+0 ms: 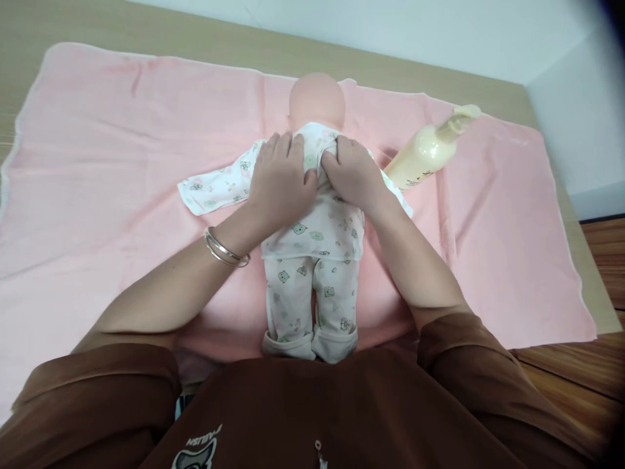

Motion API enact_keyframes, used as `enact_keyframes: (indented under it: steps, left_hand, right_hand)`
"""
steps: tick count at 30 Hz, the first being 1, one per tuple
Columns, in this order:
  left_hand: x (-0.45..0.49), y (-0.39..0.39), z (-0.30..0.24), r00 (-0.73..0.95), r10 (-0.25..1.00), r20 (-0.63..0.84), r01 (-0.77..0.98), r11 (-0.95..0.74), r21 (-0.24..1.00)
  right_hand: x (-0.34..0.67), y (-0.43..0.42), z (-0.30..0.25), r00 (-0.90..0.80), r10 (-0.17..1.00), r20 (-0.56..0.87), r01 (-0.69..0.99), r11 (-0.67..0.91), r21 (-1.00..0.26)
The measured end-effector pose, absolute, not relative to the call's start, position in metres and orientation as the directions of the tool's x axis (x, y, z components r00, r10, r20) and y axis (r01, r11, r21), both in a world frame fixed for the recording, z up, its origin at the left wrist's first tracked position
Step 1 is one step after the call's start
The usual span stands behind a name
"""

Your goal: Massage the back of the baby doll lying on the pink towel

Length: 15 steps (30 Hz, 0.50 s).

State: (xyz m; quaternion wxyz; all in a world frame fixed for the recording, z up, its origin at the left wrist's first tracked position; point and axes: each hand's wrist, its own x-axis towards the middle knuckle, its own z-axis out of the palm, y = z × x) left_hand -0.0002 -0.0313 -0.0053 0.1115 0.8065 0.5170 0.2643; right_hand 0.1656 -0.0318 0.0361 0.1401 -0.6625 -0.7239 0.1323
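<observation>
A baby doll (317, 101) lies on its back with its bare head away from me, dressed in a white two-piece outfit with a small animal print. My left hand (280, 179) presses on the upper chest of the printed top (312, 238), gathering the cloth near the neck, with two metal bangles (225, 249) on its wrist. My right hand (352, 176) pinches the folded collar edge from the other side. One sleeve of the top (215, 185) lies flat, stretched out to the left. The doll's arms are hidden under the cloth and my hands.
A cream pump bottle of lotion (424, 150) lies tilted on the pink towel (97, 182), just beyond my right hand. The towel covers a light wooden table (273, 45), whose right edge drops to a darker wooden floor (576, 371). My brown sleeves and shirt (312, 417) fill the bottom.
</observation>
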Motion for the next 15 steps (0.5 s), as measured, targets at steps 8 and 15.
enact_keyframes:
  steps: [8,15]
  left_hand:
    - [-0.003,-0.007,-0.007,0.239,0.925,0.294,0.702,-0.374,0.606]
    - [-0.005,0.0,-0.016,0.216,0.916,0.338,0.712,-0.384,0.588]
  right_hand:
    - [0.157,-0.052,0.034,-0.15,0.986,0.068,0.963,0.161,-0.218]
    - [0.154,-0.062,0.038,-0.258,0.962,0.094,0.952,0.27,-0.146]
